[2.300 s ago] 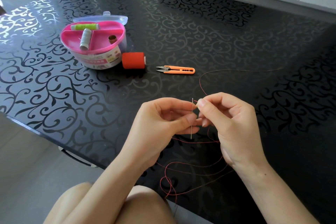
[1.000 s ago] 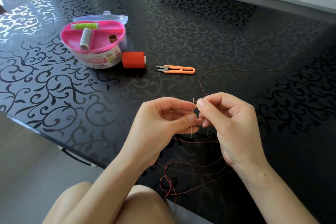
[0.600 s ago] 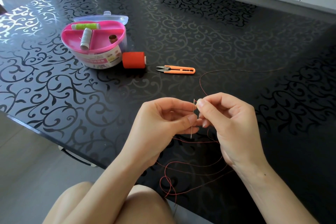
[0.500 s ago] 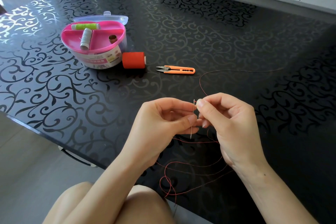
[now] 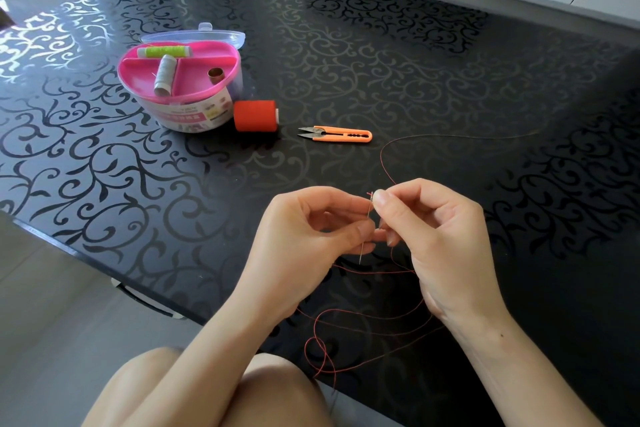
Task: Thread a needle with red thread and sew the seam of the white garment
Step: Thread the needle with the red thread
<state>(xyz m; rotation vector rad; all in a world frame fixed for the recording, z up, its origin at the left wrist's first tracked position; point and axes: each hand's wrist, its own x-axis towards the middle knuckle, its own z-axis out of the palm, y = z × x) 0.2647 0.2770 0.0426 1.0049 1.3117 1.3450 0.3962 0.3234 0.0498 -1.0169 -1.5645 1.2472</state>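
My left hand (image 5: 311,236) pinches a thin steel needle (image 5: 367,225) upright, eye at the top, point downward. My right hand (image 5: 440,236) pinches the end of the red thread (image 5: 367,314) right at the needle's eye; a tiny red tip shows beside the eye. The thread loops over the black table (image 5: 346,45) below my hands and trails away to the far right. A red thread spool (image 5: 255,115) lies on its side further back. No white garment is in view.
A pink sewing box (image 5: 180,87) with green and grey spools and a thimble stands at the back left, its clear lid behind it. Orange thread snips (image 5: 337,134) lie right of the red spool. The table's near edge runs diagonally at left, above my knees.
Both hands stay nearly still. The thread tip has crept a little at the needle's eye; nothing else has moved.
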